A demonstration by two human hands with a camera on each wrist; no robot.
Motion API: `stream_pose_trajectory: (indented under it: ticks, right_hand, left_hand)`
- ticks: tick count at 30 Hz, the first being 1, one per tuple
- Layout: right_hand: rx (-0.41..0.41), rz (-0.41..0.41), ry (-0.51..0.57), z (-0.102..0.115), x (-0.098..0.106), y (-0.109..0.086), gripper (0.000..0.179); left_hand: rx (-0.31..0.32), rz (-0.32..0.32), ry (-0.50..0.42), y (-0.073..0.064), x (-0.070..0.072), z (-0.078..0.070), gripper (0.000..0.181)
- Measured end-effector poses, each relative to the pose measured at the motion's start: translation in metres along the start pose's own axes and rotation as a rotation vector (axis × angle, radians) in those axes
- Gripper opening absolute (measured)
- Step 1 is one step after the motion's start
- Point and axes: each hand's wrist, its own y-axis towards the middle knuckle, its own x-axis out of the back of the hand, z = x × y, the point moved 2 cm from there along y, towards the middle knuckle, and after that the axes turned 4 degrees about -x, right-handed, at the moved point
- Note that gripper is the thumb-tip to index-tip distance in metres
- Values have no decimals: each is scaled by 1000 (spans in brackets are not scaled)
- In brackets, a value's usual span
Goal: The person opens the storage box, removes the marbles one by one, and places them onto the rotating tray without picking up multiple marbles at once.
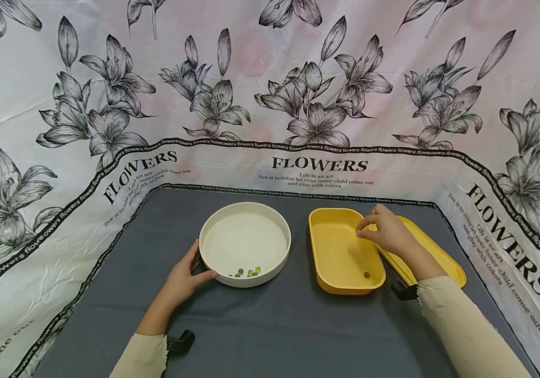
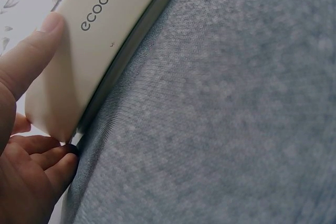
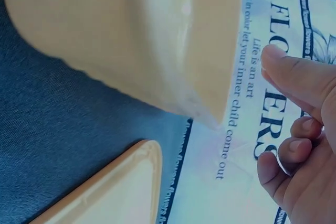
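A round white dish (image 1: 246,236), marked "ecoco" on its outer wall, stands on the dark grey cloth. My left hand (image 1: 185,275) holds its near left side, the thumb against the wall and the other fingers around the lower edge. Several small green and brown beads (image 1: 251,272) lie inside by the near wall. Over the right side of a yellow rectangular box (image 1: 326,252) is my right hand (image 1: 388,231), thumb and forefinger brought together. Nothing shows between those fingertips in the right wrist view. One brown bead (image 1: 366,274) lies on the box's floor.
A yellow lid (image 1: 440,257) lies right of the box, partly behind my right forearm. Flower-printed cloth (image 1: 317,105) rises behind and along both sides of the grey surface (image 1: 260,331). Each wrist wears a black band (image 1: 180,342).
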Motion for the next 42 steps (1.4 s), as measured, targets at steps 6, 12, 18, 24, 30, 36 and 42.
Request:
stream_pose_trajectory:
  ticks: [6,12,18,24,30,36,42]
  right_hand:
    - [29,-14,40,17,9,5,11]
    - [31,-9,99,34,16,9,14]
    - [110,-12,173,65,27,13,16]
    - [137,18,241,90,19,21,17]
    - [180,40,302,118,3,29,17]
    - [212,46,321,143,-12,41,15]
    - [241,83,310,161,-28,57,16]
  left_hand:
    - [2,-8,7,2,3,-1,117]
    - [12,3,11,0,1,-2,117]
    - [-7,-13,7,-1,1,-6,115]
    - [-10,-4,-6,-3,0,-5,114]
    - [6,-4,7,-3,-1,-2,116]
    - [19,-7,-2,-2,-1,0,118]
    - [11,-3,8,-1,-1,-3,118]
